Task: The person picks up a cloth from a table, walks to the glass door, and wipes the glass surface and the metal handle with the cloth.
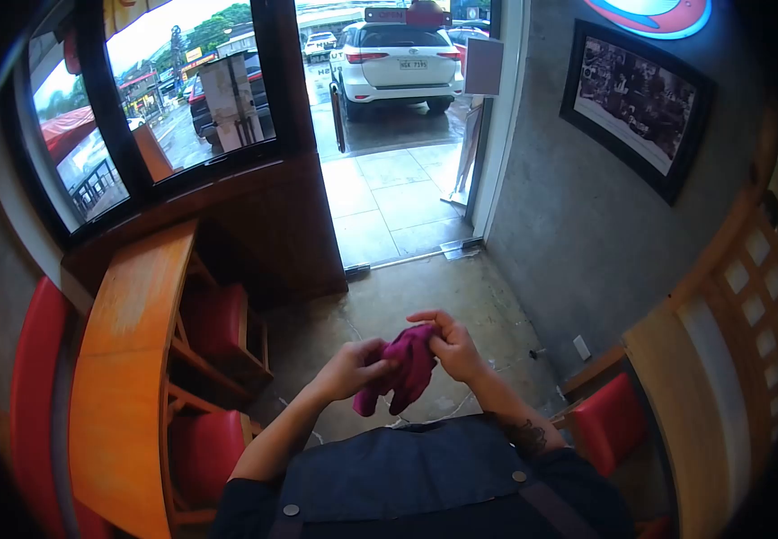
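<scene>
A crumpled magenta cloth [409, 368] hangs between my two hands, in front of my dark apron [398, 472]. My left hand [359, 366] grips its left side, thumb pressed over the fabric. At the cloth's upper right edge, my right hand [447, 341] pinches it, with the index finger stretched out to the left above. The lower ends of the cloth dangle free over the floor.
An orange wooden table [128, 359] with red-seated chairs [209, 454] stands at the left. Ahead is a glass doorway with a white car [400, 63] outside. At right are a grey wall [542, 216], a framed picture [636, 103], a red chair [609, 422] and a wooden table [690, 404].
</scene>
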A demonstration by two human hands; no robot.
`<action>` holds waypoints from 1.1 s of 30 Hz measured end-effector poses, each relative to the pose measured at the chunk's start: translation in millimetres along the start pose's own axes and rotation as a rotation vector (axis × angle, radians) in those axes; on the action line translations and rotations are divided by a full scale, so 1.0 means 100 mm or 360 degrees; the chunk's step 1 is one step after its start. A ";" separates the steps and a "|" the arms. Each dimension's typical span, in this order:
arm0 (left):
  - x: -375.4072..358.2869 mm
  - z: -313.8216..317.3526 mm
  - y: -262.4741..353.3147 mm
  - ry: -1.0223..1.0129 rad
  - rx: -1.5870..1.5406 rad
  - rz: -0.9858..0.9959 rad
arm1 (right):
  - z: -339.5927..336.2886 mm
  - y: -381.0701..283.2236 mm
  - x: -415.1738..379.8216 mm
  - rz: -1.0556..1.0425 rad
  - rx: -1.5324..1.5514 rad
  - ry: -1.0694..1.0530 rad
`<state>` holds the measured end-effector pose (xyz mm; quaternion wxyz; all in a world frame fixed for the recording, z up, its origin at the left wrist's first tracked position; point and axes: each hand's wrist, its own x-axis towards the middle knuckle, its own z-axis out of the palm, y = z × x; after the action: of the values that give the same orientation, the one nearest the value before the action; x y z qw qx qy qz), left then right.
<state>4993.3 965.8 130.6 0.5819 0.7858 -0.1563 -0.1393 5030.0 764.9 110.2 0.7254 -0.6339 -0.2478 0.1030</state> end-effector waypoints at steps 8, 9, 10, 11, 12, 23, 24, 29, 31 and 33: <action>1.81 -1.07 -0.38 0.0613 -0.0079 0.0344 | -0.76 0.47 2.06 0.0016 0.0373 0.0056; 2.01 -1.21 -0.35 0.0639 -0.0064 0.0356 | -0.84 0.45 2.35 0.0038 0.0506 0.0079; 2.20 -1.33 -0.32 0.0594 0.0061 0.0446 | -0.96 0.46 2.63 0.0080 0.0540 0.0081; 2.37 -1.46 -0.30 0.0544 0.0182 0.0532 | -1.15 0.58 2.94 -0.0006 0.0486 0.0005; 2.52 -1.63 -0.26 0.0437 0.0259 0.0314 | -1.24 0.56 3.23 -0.0047 0.0638 0.0077; 4.29 -3.29 -0.76 0.0196 -0.1117 0.0347 | -2.18 1.32 5.43 0.0640 0.1418 -0.0612; 4.38 -3.40 -0.74 0.0246 -0.1433 0.0403 | -2.11 1.15 5.54 0.0578 0.1507 -0.0590; 4.89 -3.87 -1.11 0.0267 -0.1924 0.0171 | -2.21 1.62 6.26 0.0737 0.1342 -0.0385; 5.01 -4.10 -1.31 0.0024 -0.2083 0.0195 | -2.20 1.48 6.49 0.0693 0.1513 -0.0440; 5.11 -4.32 -1.46 0.0018 -0.1567 0.0357 | -2.36 1.51 6.77 0.0544 0.1032 -0.0365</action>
<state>5644.7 1173.2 94.6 0.8958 0.3972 -0.1523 -0.1289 5749.6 900.1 101.5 0.8281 -0.3881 -0.1726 0.3657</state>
